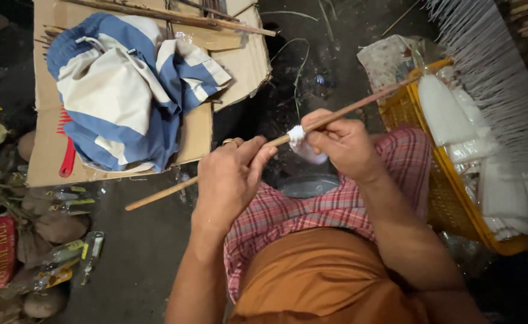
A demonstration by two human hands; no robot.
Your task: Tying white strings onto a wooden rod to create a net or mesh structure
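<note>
A long thin wooden stick (360,105) runs slantwise from lower left to upper right across my lap. My left hand (231,177) is closed around the stick's middle, a ring on one finger. My right hand (345,144) pinches a small wad of white material (297,134) wrapped on the stick just beside my left fingers. A pale lump hangs under the wad, below my right hand. I sit in a red checked cloth and an orange garment.
A yellow plastic basket (441,198) with white bundles stands at my right. Rows of white-tipped sticks (492,66) fan out upper right. Flattened cardboard (240,66) with a blue-and-white cloth (126,90) lies upper left. Plastic wrappers and stones lie lower left.
</note>
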